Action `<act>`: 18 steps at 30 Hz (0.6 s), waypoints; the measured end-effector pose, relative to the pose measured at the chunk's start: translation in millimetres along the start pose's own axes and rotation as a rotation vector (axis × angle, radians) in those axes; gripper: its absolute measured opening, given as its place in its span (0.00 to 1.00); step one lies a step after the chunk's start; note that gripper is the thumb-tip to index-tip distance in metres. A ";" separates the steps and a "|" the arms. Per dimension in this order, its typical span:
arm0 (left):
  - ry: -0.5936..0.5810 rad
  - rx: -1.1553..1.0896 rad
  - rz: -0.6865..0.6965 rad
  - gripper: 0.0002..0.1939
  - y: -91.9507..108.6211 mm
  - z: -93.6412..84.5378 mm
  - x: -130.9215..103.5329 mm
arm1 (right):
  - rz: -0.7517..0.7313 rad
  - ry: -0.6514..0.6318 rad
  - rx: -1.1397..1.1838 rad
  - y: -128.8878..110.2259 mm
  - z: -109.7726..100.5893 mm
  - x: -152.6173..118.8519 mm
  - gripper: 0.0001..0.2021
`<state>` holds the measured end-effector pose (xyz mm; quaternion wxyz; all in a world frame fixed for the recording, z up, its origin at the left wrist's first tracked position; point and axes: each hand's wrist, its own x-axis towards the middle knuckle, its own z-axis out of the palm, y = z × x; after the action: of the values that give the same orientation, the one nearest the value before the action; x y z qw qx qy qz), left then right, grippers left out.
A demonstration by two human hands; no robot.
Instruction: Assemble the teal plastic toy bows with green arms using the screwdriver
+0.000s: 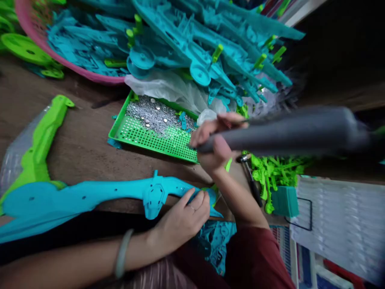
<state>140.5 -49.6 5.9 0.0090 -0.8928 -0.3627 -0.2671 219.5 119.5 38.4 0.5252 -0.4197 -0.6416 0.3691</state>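
Right hand (pixel 211 159) grips grey tool (pixel 288 130); left hand (pixel 186 218) on blue part (pixel 114 189), grip unclear.
Tool right of tray (pixel 135 133), part on its near side.

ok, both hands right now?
Left hand: on the blue part; grip can't be told.
Right hand: closed, holding the dark grey tool.

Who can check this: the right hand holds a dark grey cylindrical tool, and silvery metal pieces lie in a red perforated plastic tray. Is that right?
No: the head view shows the perforated plastic tray is green, not red. The right hand does hold the dark grey cylindrical tool.
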 end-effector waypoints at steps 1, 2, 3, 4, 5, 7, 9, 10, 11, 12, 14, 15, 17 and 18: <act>0.038 -0.008 0.045 0.17 -0.9 6.2 1.9 | -0.068 0.055 0.074 7.1 9.1 13.4 0.22; 0.070 -0.018 0.070 0.16 -2.0 11.3 3.0 | -0.110 0.099 0.121 14.4 17.8 23.7 0.22; 0.093 -0.027 0.080 0.15 -3.1 15.1 3.4 | -0.136 0.128 0.151 21.3 25.3 30.6 0.22; 0.108 -0.035 0.083 0.15 -4.1 17.3 3.3 | -0.131 0.131 0.144 27.3 31.1 34.6 0.23; 0.123 -0.039 0.085 0.14 -4.9 18.3 2.9 | -0.119 0.130 0.118 32.0 34.9 36.0 0.23; 0.142 -0.034 0.084 0.14 -6.0 17.6 1.9 | -0.107 0.121 0.065 37.4 37.8 34.5 0.22; 0.152 -0.030 0.084 0.13 -6.6 16.0 1.4 | -0.120 0.112 0.059 38.5 36.9 31.8 0.21; 0.154 -0.029 0.084 0.13 -6.8 15.5 1.3 | -0.135 0.110 0.076 38.3 36.2 31.1 0.20; 0.154 -0.028 0.083 0.13 -7.0 15.3 1.3 | -0.150 0.110 0.099 37.9 35.7 30.9 0.19; 0.159 -0.027 0.082 0.13 -7.1 15.5 1.2 | -0.164 0.113 0.121 37.6 35.5 31.3 0.19; 0.158 -0.027 0.082 0.14 -7.3 16.7 0.9 | -0.167 0.116 0.142 37.5 36.1 32.7 0.19; 0.150 -0.031 0.085 0.15 -7.2 17.6 0.6 | -0.155 0.115 0.148 37.8 36.6 33.3 0.20; 0.123 -0.045 0.093 0.17 -6.5 19.3 -0.3 | -0.135 0.118 0.171 38.8 37.5 33.9 0.21; 0.115 -0.049 0.093 0.17 -5.9 20.0 -0.9 | -0.128 0.123 0.192 39.2 37.7 33.8 0.21</act>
<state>145.6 -41.6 -12.7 0.0203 -0.8918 -0.3129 -0.3260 185.0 164.3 8.3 0.6241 -0.3474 -0.5953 0.3680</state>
